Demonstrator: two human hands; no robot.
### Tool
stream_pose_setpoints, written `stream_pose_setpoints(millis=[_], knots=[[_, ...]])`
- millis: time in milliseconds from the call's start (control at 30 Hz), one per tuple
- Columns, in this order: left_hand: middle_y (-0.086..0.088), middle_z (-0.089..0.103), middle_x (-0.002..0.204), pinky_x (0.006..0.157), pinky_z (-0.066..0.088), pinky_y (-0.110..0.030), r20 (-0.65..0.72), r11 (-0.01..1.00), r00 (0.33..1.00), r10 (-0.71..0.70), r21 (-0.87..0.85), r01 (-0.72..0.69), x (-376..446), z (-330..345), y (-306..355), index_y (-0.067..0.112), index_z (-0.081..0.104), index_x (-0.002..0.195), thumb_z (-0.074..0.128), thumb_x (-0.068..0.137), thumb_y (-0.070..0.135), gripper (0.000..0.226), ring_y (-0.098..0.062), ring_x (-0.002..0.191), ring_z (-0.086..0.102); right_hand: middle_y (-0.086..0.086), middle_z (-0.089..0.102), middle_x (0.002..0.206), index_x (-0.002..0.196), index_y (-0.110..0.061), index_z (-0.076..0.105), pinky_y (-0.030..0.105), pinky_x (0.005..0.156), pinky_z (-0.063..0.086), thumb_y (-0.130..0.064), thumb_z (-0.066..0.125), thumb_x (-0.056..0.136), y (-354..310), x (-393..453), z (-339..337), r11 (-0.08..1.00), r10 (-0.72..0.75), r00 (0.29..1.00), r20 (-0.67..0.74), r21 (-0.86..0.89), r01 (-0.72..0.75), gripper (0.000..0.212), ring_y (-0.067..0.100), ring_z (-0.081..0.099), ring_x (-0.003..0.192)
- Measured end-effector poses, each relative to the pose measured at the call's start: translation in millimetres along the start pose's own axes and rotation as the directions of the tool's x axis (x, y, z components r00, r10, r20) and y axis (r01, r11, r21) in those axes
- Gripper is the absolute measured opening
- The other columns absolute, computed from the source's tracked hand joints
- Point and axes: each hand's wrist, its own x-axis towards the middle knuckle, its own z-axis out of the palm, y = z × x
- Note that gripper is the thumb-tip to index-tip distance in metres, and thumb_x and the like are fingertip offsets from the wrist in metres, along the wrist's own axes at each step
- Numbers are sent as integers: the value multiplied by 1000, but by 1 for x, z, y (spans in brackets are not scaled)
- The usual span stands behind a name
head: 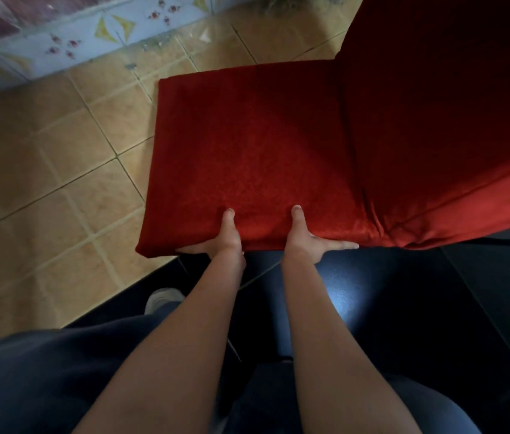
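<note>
Head view, the only one I have: both hands are out in front, clamped on the near edge of the red cushion point(247, 158). The left hand point(222, 238) has its thumb point(229, 214) pressed on top of the fabric and its fingers tucked under the edge, so it pinches the pad rather than wrapping round it. The right hand point(310, 241) mirrors that, thumb up top, fingers laid flat beneath and pointing right along the rim. I read this two-handed pinch as a way to keep the flat slab level while it hangs out over the tan floor tiles point(59, 183), away from the body. The cushion's right side runs into a taller mass of red fabric point(435, 104); I can't tell whether that is a chair back or more of the same cloth. Closer to me the floor turns to dark tiles point(403, 292), and a light shoe point(162, 297) peeks out past dark trousers point(44, 371). Top left, a patterned wall tile band point(91, 36) closes off the floor.
</note>
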Motion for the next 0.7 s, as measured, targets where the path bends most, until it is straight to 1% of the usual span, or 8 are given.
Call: stream_pose_setpoints(millis=[100, 200, 267, 400, 467, 567, 633, 700], knots=[[-6, 52, 135, 97, 51, -44, -39, 1000, 999, -10, 21, 11, -18, -13, 17, 19, 20, 149, 77, 74, 46, 98, -23, 113, 59, -7, 61, 103, 154, -20, -9, 26, 83, 38, -45, 80, 75, -7, -30, -3, 995, 2, 1000, 25, -105, 1, 122, 9, 55, 91], [-6, 43, 142, 96, 51, -50, -132, 1000, 991, 14, 11, -13, -34, -28, 35, 26, 1, 152, 81, 68, 42, 118, -26, 118, 56, 3, 60, 110, 155, -22, -8, 27, 83, 42, -43, 80, 75, -8, -57, -7, 989, 70, 997, 33, -135, -65, 121, 12, 58, 93], [-5, 42, 144, 98, 49, -50, -114, 1000, 994, -6, 24, 9, -42, -39, 44, 27, -5, 153, 80, 70, 42, 120, -26, 120, 54, 3, 58, 124, 154, -15, 13, 23, 82, 39, -51, 77, 76, -9, -74, -12, 971, 65, 997, 46, -235, -52, 108, 12, 58, 102], [-10, 51, 140, 103, 46, -44, -3, 993, 994, -109, 43, 109, -59, -64, 48, 16, 17, 152, 74, 78, 44, 98, -25, 121, 56, 5, 57, 130, 150, -10, 26, 28, 85, 46, -55, 73, 77, -7, -99, -27, 948, 121, 990, 77, -306, -92, 98, 16, 61, 104], [-11, 50, 141, 105, 44, -45, -35, 990, 990, -137, 26, 138, -71, -77, 46, 19, 13, 153, 73, 80, 44, 98, -26, 123, 54, 6, 58, 129, 150, -11, 27, 26, 77, 47, -54, 74, 77, -6, -110, -37, 941, 129, 989, 72, -324, -100, 97, 13, 59, 90], [-6, 51, 136, 100, 48, -46, -103, 990, 985, -139, 1, 140, -91, -91, 47, 22, 7, 153, 75, 80, 40, 101, -26, 116, 58, 6, 57, 125, 155, -21, 3, 22, 67, 44, -49, 78, 76, -7, -127, -43, 948, 112, 994, 2, -300, -106, 113, 10, 50, 70], [-5, 52, 135, 100, 49, -46, -89, 986, 982, -168, -9, 168, -100, -101, 52, 20, 18, 151, 73, 81, 40, 91, -26, 115, 58, 12, 56, 123, 145, -38, -30, 33, 73, 45, -43, 81, 74, -10, -143, -42, 958, 125, 990, -67, -252, -138, 132, 15, 51, 71], [-8, 54, 134, 101, 48, -45, -82, 979, 976, -203, 3, 204, -109, -111, 59, 17, 31, 145, 71, 82, 41, 78, -27, 115, 59, 18, 56, 125, 138, -44, -37, 36, 72, 44, -42, 82, 72, -9, -158, -39, 956, 129, 986, -109, -250, -152, 136, 17, 52, 67]])
